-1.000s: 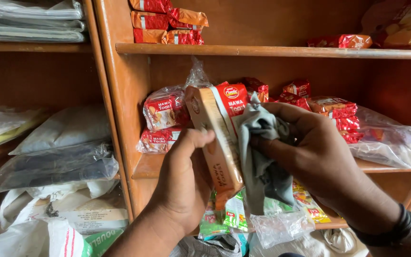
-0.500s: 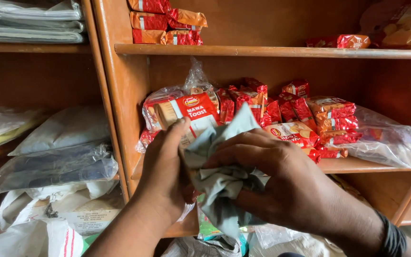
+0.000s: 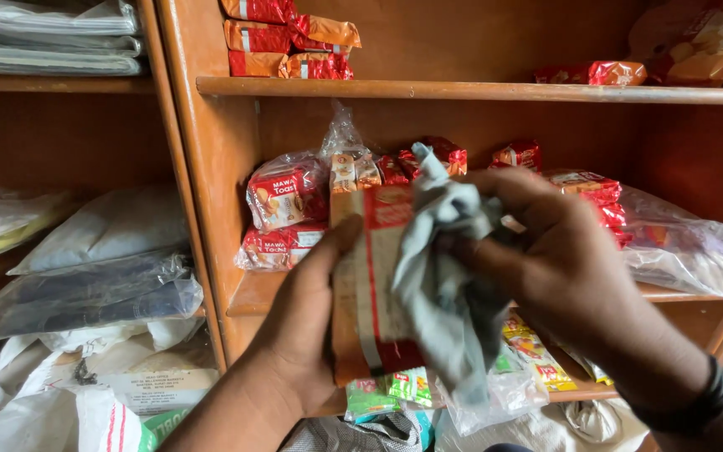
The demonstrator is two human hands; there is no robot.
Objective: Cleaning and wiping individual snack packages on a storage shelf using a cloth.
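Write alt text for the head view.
A left hand holds an orange-and-red packet upright while the right hand presses a grey cloth against it, in front of wooden shelves stocked with red snack packs.

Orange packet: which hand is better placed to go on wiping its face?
Right. The right hand has the grey cloth bunched against the orange packet, while the left hand has its grip on the packet's edge, probably steadying it.
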